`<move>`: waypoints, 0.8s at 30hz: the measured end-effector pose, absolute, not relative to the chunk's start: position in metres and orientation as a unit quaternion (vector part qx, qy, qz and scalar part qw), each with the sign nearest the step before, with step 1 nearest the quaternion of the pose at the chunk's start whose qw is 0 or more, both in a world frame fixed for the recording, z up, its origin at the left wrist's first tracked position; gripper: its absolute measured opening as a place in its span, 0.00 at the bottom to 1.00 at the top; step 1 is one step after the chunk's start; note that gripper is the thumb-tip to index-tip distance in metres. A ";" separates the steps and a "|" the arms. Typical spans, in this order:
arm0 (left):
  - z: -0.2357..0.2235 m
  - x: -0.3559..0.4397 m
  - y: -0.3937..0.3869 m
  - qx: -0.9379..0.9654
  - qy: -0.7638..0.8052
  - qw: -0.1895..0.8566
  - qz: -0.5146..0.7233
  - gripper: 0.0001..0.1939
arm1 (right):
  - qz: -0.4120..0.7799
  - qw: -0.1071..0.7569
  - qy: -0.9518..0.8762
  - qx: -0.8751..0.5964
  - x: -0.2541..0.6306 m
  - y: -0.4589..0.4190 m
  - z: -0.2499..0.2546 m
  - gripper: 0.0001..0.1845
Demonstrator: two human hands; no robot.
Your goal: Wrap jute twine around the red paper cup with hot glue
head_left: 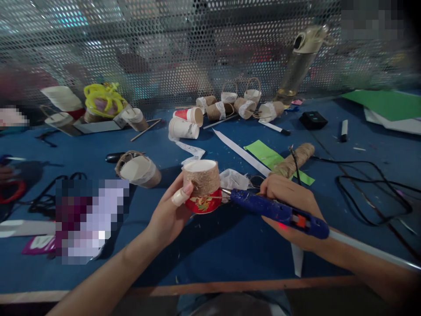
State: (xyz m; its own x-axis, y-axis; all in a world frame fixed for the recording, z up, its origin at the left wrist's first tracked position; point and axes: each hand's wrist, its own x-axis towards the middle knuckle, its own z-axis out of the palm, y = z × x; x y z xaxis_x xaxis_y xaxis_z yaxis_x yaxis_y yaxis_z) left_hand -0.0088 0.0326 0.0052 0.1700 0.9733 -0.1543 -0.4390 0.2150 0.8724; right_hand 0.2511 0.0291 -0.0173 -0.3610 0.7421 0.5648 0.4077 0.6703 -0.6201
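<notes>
Nozzle [226, 191] near bare thumb [188, 188]

The left hand [171, 215] grips the twine-wrapped cup [204, 181] above the table [213, 263]; the right hand [292, 197] clasps the glue gun [259, 207]. A slip at the cup's side could burn skin.

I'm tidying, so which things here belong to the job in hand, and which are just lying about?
Job: twine-wrapped paper cup in left hand; blue glue gun in right hand; probably twine roll.
Lying about, seemingly: water bottle; black box; large green sheet.

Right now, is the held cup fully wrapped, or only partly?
Partly: on the cup, bare red surface shows below the twine.
</notes>
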 end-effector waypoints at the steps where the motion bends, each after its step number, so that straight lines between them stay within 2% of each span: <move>1: 0.006 -0.009 0.033 0.349 0.382 0.682 0.517 0.26 | 0.197 0.434 -0.803 -0.358 0.251 0.028 -0.016 0.16; 8: 0.009 -0.006 0.034 0.357 0.362 0.689 0.516 0.13 | 0.207 0.430 -0.805 -0.353 0.246 0.022 -0.005 0.16; 24: 0.009 -0.009 0.036 0.295 0.385 0.697 0.528 0.18 | 0.212 0.420 -0.793 -0.386 0.250 0.027 -0.012 0.14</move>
State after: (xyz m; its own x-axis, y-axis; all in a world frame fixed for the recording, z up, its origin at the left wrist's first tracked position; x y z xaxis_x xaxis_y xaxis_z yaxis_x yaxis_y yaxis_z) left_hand -0.0089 0.0362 0.0086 0.1447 0.9635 -0.2251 -0.5086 0.2676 0.8184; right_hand 0.2495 0.0270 -0.0122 -0.3486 0.7910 0.5028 0.4345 0.6118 -0.6610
